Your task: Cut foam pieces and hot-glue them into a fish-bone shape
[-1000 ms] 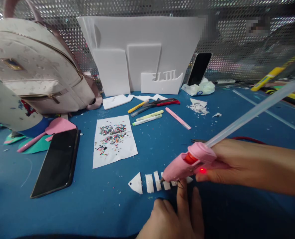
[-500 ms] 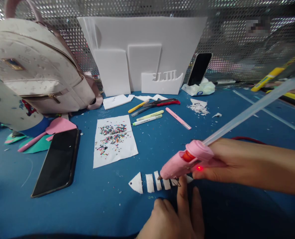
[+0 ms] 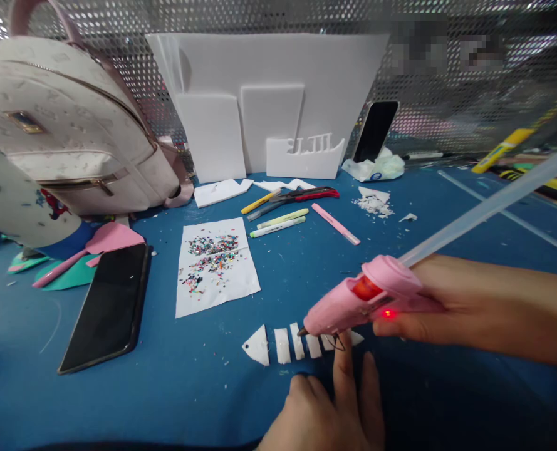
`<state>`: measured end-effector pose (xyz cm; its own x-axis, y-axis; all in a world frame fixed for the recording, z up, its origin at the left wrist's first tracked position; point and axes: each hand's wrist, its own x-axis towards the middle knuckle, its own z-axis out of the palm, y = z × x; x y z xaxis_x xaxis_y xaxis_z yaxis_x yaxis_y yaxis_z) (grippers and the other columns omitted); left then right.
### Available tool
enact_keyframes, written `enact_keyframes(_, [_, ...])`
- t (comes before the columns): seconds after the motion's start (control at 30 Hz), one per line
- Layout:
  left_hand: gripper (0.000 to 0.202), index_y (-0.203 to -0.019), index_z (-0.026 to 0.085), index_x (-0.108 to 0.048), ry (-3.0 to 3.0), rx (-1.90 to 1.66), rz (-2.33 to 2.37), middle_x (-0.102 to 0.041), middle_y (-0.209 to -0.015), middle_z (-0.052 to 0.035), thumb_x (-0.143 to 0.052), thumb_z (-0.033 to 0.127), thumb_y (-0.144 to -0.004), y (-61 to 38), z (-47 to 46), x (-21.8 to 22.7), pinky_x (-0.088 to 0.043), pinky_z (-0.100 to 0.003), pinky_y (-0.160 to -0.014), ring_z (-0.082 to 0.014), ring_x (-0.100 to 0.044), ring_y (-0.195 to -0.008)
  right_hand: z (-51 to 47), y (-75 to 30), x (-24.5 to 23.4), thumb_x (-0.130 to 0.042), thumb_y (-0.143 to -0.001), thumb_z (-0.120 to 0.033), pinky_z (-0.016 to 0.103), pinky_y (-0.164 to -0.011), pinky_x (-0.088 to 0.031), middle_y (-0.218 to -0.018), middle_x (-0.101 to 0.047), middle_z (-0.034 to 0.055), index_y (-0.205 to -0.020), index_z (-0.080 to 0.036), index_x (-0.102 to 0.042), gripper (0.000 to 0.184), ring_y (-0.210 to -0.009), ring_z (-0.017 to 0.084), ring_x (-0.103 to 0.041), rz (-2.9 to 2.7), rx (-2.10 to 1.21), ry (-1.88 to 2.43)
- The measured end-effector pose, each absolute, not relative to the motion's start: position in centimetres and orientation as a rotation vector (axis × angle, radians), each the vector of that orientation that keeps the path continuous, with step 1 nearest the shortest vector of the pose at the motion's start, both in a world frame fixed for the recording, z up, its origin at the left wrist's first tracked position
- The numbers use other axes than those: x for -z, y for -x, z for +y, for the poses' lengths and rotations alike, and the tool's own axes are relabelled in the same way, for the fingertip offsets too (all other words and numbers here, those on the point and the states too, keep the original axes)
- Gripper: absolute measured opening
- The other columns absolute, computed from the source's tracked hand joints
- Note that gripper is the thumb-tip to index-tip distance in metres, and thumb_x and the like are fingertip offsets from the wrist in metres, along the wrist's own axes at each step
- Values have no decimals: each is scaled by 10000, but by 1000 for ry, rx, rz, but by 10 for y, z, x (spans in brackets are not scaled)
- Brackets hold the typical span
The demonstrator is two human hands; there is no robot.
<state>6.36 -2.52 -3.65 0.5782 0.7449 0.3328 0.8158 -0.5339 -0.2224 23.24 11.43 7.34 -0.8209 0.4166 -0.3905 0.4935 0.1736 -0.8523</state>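
Note:
My right hand (image 3: 414,313) is closed around a pink hot glue gun (image 3: 348,307), a long clear glue stick (image 3: 485,210) sticking out of its back and a red light glowing on its side. Its metal tip is just above or touching the narrow foam strips (image 3: 297,341); which, I cannot tell. These white strips lie in a row behind a triangular foam fish head (image 3: 258,346) with a small hole. My left hand (image 3: 325,407) lies open below the row, index finger stretched onto its right end, thumb apart. Gun and finger partly hide the right-hand pieces.
Left of the row lies a black phone (image 3: 106,307). White paper (image 3: 188,300) holds colourful glitter bits. Behind are highlighters (image 3: 282,219), scissors (image 3: 301,196), foam scraps (image 3: 374,202) and standing foam boards (image 3: 212,138). A white backpack (image 3: 76,119) stands at back left.
The glue gun and my right hand have shifted slightly right and up; the tip has changed angle a little. My left hand and the foam pieces stay nearly in place.

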Motion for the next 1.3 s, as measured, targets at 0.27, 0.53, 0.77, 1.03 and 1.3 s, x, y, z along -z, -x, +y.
enact_keyframes(0.27, [647,-1318,255,-681,2437,304,-1262,-712,-1246,-151,-572,716,-877,-63,-24,35,-347,-276,-356,-136,-547,-367,112,-232,-75,-579,-990,-375,329,-1054,-519,-1182,-734,49,-1321,-295,-675,354,-1268,240,-615,2345,1714,-926])
enact_keyframes(0.53, [619,-1330,248,-670,2462,284,-1271,-715,-1243,-155,-515,692,-927,-63,-24,33,-360,-272,-366,-122,-544,-385,111,-231,-72,-602,-969,-350,354,-1045,-527,-1190,-734,58,-1330,-271,-672,376,-1228,261,-638,2336,1735,-940])
enact_keyframes(0.77, [617,-1314,239,-685,2446,333,-1266,-736,-1208,-146,-533,689,-919,-64,-24,36,-359,-280,-360,-130,-547,-383,111,-232,-70,-613,-949,-299,341,-1048,-521,-1211,-722,38,-1328,-299,-676,384,-1250,258,-622,2357,1781,-889])
enact_keyframes(1.03, [600,-1343,240,-662,2449,332,-1278,-714,-1245,-162,-522,661,-940,-65,-24,38,-345,-277,-361,-126,-544,-372,113,-229,-69,-582,-973,-296,325,-1061,-499,-1263,-687,44,-1343,-271,-656,379,-1263,232,-602,2316,1771,-919])
enact_keyframes(1.3, [640,-1362,240,-645,2448,308,-1251,-706,-1260,-173,-521,690,-925,-63,-25,40,-332,-271,-359,-121,-538,-377,113,-232,-71,-596,-965,-379,357,-1079,-490,-1230,-708,49,-1283,-282,-699,347,-1270,264,-601,2327,1770,-940])
